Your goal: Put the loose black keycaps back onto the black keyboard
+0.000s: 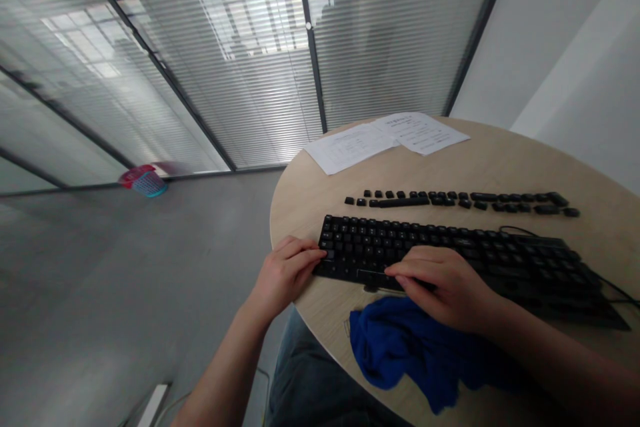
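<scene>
A black keyboard (pixel 370 240) lies on the round wooden table, with keycaps absent along its near rows. My left hand (pixel 290 273) is at its left end, fingers together and fingertips on the edge keys. Over the lower middle of the keyboard is my right hand (pixel 440 283), thumb and index finger pinched near the bottom row; whatever is between them is too small to make out. Loose black keycaps (pixel 435 199) lie in two rows beyond the keyboard, a long bar-shaped one (pixel 403 202) among them. A blue cloth (pixel 395 343) lies crumpled below my right hand.
White printed papers (pixel 350 145) rest at the far edge of the round table (pixel 295 193). A black cable runs by the keyboard's right side. A red and blue basket (pixel 149 182) is on the floor by the glass partition, at the left.
</scene>
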Demonstrator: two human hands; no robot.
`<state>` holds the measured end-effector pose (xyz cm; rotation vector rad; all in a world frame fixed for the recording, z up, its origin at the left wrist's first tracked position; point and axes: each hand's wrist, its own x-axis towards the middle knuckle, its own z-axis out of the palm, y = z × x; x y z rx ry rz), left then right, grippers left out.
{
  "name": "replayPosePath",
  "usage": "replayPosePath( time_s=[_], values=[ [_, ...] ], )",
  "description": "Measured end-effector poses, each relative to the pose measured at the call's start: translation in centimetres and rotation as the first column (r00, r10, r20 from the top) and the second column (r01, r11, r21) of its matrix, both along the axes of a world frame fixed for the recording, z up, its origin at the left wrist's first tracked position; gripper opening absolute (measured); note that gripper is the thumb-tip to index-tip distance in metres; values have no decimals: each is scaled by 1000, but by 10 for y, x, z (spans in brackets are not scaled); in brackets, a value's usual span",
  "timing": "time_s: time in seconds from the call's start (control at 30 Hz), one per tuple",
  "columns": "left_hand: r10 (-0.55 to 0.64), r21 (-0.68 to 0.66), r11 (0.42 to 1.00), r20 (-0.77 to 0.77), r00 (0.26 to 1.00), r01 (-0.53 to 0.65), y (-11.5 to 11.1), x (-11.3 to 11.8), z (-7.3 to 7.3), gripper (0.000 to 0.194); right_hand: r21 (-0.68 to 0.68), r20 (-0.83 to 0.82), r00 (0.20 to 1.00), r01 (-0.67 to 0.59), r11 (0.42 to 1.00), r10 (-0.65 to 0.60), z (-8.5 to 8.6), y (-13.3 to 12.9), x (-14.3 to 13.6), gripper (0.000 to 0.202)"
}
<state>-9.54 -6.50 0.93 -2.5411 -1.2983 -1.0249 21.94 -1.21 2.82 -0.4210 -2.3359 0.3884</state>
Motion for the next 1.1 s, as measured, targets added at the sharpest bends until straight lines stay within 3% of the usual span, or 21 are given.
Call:
replayPosePath(
  time_s=[0.2,0.6,0.8,1.1],
  values=[
    [-17,-78,997,39,999,21,2,-6,-1,18,-17,1,1000,2,1000,-2,-4,1,1,20],
    [-166,-270,951,-41,985,149,15,-13,27,22,-26,3,1000,4,1000,-3,-4,1,3,20],
    [-144,-276,956,-127,982,104,14,-11,29,24,-6,-3,1000,-9,1000,9,-1,0,2,19],
    [-114,-275,957,-70,991,90,12,-12,24,20,-10,13,1000,6,1000,-6,-2,1,1,21]
  ],
)
